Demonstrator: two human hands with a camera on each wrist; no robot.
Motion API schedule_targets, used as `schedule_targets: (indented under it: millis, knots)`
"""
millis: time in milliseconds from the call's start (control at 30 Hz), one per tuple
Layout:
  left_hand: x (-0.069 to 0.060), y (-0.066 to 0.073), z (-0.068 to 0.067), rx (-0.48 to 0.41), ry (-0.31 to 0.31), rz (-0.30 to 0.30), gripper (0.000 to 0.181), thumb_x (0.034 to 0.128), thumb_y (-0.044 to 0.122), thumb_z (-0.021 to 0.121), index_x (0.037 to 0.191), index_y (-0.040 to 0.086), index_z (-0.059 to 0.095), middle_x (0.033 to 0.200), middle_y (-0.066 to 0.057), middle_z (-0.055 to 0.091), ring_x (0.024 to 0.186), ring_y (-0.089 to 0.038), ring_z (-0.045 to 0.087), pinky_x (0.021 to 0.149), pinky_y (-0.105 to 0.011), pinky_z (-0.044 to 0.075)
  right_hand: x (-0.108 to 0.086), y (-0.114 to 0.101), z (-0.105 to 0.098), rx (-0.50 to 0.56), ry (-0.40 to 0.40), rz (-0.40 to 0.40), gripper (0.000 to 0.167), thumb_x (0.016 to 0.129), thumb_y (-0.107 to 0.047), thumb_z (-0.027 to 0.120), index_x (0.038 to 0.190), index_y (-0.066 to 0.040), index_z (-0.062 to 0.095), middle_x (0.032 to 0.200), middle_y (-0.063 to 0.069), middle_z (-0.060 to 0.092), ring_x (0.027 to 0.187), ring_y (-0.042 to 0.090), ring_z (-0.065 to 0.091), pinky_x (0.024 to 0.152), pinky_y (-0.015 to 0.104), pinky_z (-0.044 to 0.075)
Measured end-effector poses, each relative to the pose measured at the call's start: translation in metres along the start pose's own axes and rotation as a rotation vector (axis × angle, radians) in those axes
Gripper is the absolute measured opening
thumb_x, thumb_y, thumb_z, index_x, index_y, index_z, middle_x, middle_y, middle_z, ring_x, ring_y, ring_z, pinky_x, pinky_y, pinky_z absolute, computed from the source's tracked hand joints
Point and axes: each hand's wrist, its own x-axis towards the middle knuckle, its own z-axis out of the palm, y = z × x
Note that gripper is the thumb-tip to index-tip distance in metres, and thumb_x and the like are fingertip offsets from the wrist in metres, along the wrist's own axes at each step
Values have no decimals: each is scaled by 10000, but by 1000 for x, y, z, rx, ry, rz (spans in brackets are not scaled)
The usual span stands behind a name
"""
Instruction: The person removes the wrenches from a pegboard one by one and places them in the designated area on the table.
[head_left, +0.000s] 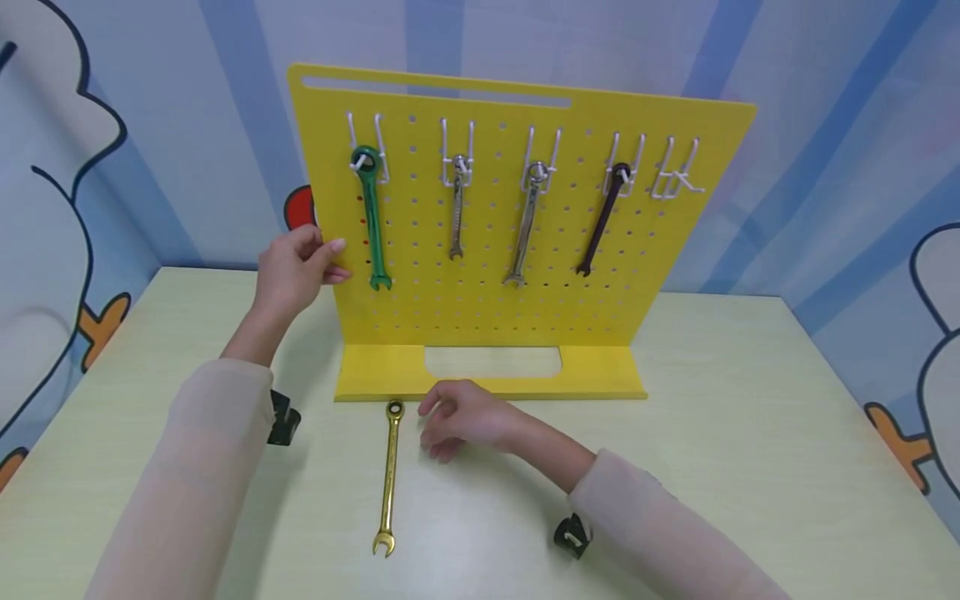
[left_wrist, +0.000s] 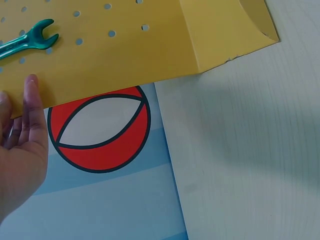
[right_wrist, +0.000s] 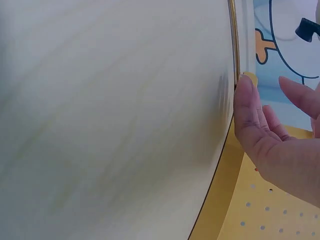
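Gold wrench (head_left: 390,479) flat on the pale table (head_left: 712,417), just in front of the yellow pegboard (head_left: 450,312), ring end toward its base. Left hand (head_left: 292,271) at the pegboard's left edge, pinching it, near the hanging green wrench (head_left: 372,217). Right hand (head_left: 468,417) just beside the gold wrench's ring end, apart from it, fingers loosely bent. Farther right, on white hooks (head_left: 379,133), two silver wrenches (head_left: 457,221) and a dark wrench (head_left: 602,223).

Site: indoors, apparently a staged workstation; room type uncertain. A cartoon-printed blue backdrop (head_left: 817,158) bounds the pale wood-grain counter (head_left: 750,408) on three sides. Yellow pegboard (head_left: 480,312) with hung combination wrenches (head_left: 373,221) suggests a workshop-style display.
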Motion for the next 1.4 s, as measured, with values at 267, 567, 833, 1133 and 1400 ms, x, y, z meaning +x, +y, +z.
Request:
schedule_targets:
  millis: [267, 567, 833, 1133, 1400]
  knots:
    - [0, 0, 0, 1, 1, -3, 311, 914, 286, 532, 872, -12, 457, 956, -181, 594, 656, -54, 648, 645, -208, 550, -3, -3, -16, -23, 10, -17, 309, 817, 59, 627, 1096, 79, 498, 820, 138, 640, 725, 302, 643, 684, 397, 565]
    - [-1, -1, -1, 4, -1, 2, 313, 916, 290, 528, 876, -13, 462, 958, -187, 599, 656, -53, 648, 627, -182, 543, -8, -7, -30, -15, 21, -34, 327, 838, 39, 612, 1130, 85, 474, 912, 195, 632, 758, 247, 636, 735, 405, 554]
    - [-1, -2, -1, -1, 0, 5, 308, 916, 283, 531, 876, -14, 462, 952, -184, 596, 647, -42, 643, 616, -169, 539, -12, -10, -38, -11, 42, -55, 333, 834, 53, 606, 1134, 93, 466, 929, 215, 633, 788, 304, 636, 756, 417, 546]
    - [-1, -1, 0, 0, 0, 7, 303, 919, 279, 528, 873, -13, 462, 944, -176, 594, 645, -40, 641, 649, -219, 553, -16, -14, -48, -28, 69, -52, 367, 838, 39, 606, 1167, 96, 451, 947, 205, 625, 869, 322, 621, 789, 417, 535]
    - [0, 0, 0, 5, -2, 4, 304, 918, 282, 526, 879, -13, 465, 966, -180, 591, 650, -48, 644, 657, -231, 555, -20, -20, -59, -75, 126, -37, 402, 841, -8, 635, 1195, 58, 456, 1029, 187, 599, 954, 323, 592, 819, 422, 515]
